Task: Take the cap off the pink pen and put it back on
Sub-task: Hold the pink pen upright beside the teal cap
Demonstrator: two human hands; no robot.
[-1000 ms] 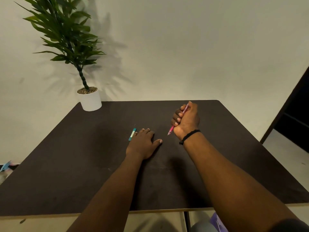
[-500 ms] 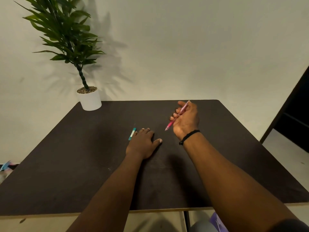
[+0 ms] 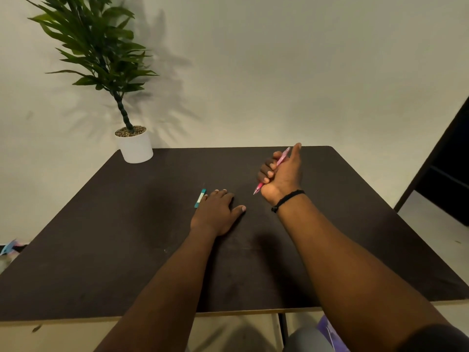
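My right hand (image 3: pixel 280 174) is closed around the pink pen (image 3: pixel 281 156), held a little above the dark table (image 3: pixel 127 237). The pen slants: its upper end sticks out by my raised thumb, its lower tip pokes out below my fist toward the table. Whether the cap sits on the pen I cannot tell. My left hand (image 3: pixel 218 212) lies flat on the table, palm down, fingers slightly apart, holding nothing. Its fingertips touch or nearly touch a teal pen (image 3: pixel 200 198) lying on the table.
A potted green plant in a white pot (image 3: pixel 135 146) stands at the table's far left corner against the pale wall. A dark doorway or cabinet (image 3: pixel 446 158) stands at the right. The table's near edge runs just below my forearms.
My right hand has regripped the pink pen: the fingers loosened half a second ago and now curl round it again, thumb raised. The left hand has stayed put.
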